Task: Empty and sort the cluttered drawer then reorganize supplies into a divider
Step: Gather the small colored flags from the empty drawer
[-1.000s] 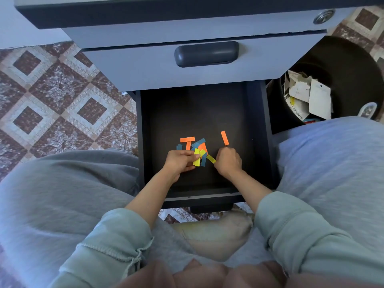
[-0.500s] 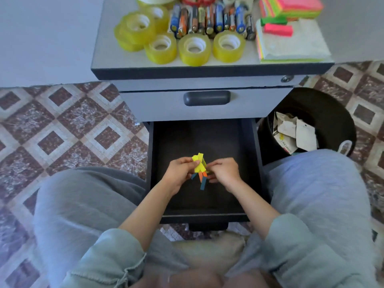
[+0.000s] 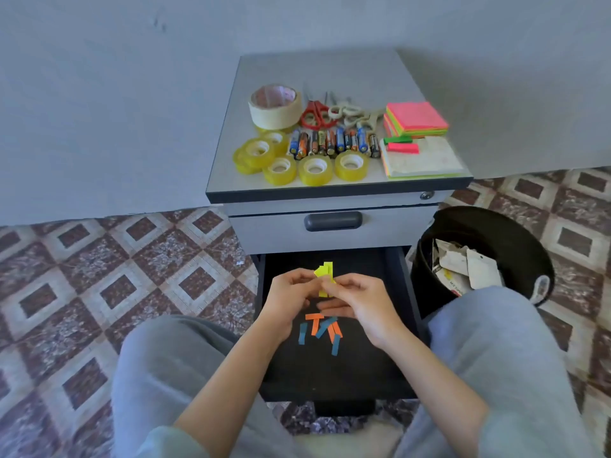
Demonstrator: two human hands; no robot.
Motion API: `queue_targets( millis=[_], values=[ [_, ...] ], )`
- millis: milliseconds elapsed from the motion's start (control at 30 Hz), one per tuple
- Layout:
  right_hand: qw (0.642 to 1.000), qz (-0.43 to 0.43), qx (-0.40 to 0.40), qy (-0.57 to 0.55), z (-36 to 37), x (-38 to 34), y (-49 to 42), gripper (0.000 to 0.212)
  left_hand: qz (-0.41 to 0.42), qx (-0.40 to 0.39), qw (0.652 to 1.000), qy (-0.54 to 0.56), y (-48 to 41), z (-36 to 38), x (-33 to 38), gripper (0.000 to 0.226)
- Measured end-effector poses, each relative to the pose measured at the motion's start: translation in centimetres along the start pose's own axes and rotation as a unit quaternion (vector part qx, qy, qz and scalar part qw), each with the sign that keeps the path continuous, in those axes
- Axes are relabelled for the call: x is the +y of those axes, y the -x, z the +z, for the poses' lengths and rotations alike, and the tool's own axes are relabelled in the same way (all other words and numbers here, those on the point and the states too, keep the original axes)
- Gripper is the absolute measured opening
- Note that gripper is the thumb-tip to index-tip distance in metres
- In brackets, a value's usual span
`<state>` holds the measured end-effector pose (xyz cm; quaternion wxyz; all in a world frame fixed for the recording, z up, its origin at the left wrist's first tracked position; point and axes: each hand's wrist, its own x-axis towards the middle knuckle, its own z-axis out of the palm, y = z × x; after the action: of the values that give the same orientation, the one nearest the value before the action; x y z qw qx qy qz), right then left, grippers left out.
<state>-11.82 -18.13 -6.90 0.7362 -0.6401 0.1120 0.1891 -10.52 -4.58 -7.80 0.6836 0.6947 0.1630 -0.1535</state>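
Both hands (image 3: 287,300) (image 3: 362,305) — pinching yellow strips (image 3: 324,272).

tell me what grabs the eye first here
The left hand and right hand pinch bright yellow strips over the open drawer, where orange and blue strips lie loose. The cabinet top holds tape rolls, batteries, scissors and neon sticky notes; a black bin with paper stands at its right.
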Motion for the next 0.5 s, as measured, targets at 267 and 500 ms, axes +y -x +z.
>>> queue_targets(
  millis=[267,500],
  values=[
    [0.999,-0.028,0.010,0.031,-0.2,-2.0,0.0,0.009,0.019,-0.004,0.999,-0.039,0.2,-0.2,2.5,0.007],
    [0.995,0.012,-0.008,0.100,-1.4,-2.3,-0.2,0.008,0.240,-0.068,0.944,-0.215,0.1,-1.4,4.0,0.037]
  ],
)
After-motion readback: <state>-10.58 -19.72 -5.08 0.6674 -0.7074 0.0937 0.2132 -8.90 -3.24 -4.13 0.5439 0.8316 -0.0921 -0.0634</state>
